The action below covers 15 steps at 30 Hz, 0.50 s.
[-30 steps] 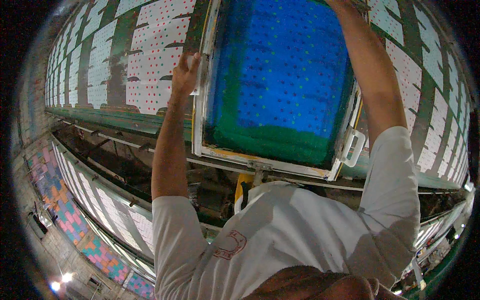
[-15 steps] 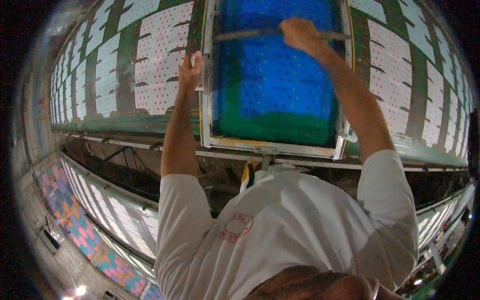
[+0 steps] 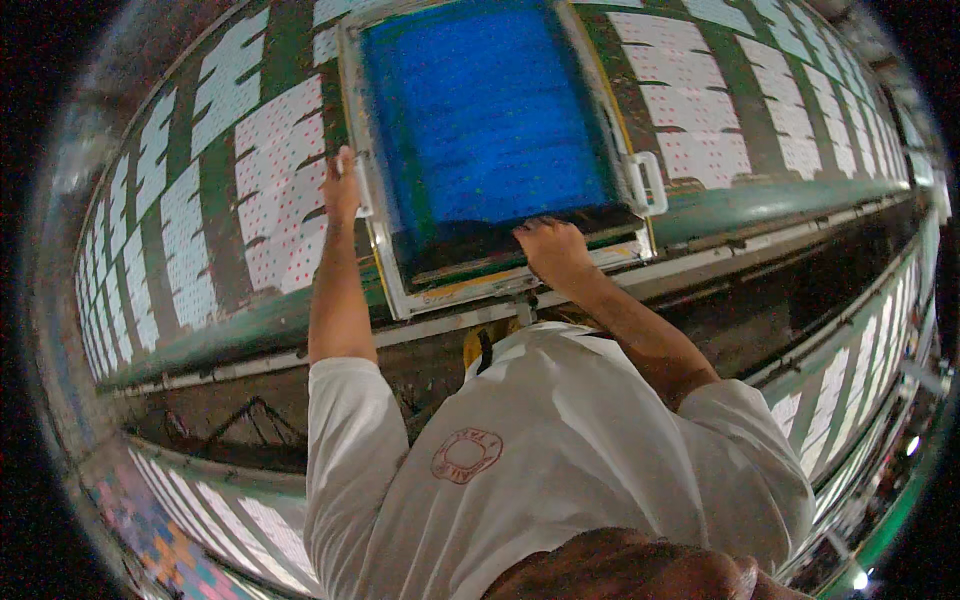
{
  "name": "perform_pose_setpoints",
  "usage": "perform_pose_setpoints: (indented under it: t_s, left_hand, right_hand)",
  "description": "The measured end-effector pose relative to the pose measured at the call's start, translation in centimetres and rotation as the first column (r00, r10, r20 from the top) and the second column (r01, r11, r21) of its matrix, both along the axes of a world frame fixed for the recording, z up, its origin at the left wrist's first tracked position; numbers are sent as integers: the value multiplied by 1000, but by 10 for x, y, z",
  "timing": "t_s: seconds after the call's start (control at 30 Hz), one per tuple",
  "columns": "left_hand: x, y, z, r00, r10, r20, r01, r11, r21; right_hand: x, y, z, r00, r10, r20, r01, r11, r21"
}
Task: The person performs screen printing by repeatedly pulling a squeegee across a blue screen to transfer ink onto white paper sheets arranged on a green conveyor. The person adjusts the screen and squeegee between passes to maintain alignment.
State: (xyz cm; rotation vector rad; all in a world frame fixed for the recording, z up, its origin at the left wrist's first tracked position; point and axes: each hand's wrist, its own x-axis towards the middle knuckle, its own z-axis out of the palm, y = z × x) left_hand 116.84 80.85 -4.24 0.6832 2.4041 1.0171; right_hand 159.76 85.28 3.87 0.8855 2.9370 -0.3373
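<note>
A rectangular printing screen (image 3: 352, 110) with a pale metal frame lies on a long table before me, its mesh covered in blue ink (image 3: 490, 120). My left hand (image 3: 342, 188) is closed at the white handle on the frame's left side, thumb pointing up. Near the screen's close end, my right hand (image 3: 555, 250) grips the squeegee (image 3: 465, 260), a thin bar running nearly the full width of the frame. A dark strip of mesh shows around it. The right hand hides the middle of the bar.
White cloth panels with red dots (image 3: 280, 190) lie in rows on the green table, left and right of the screen. A second white handle (image 3: 652, 184) juts from the frame's right side. A metal rail (image 3: 700, 265) runs along the table's near edge.
My right hand has drawn the squeegee from the far part of the screen to its near end. Blue ink now covers the dotted mesh. My left hand stays at the frame's left side.
</note>
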Motion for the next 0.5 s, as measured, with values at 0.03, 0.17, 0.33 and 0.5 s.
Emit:
perform_pose_setpoints:
  t_s: [0.03,0.17,0.33,0.5]
  left_hand:
    - [-4,1,-3,1000,-13,16,13,1000,27]
    - [-3,2,-5,999,-37,30,35,998,51]
    - [8,0,14,999,-24,-36,25,999,34]
    - [10,-1,13,992,13,-124,-12,1000,8]
  right_hand:
    - [1,0,0,1000,7,-5,-7,1000,8]
    - [2,10,10,999,13,52,-9,997,-78]
    - [11,3,15,970,92,224,-64,989,-131]
    - [43,-29,-2,994,107,28,-102,984,-144]
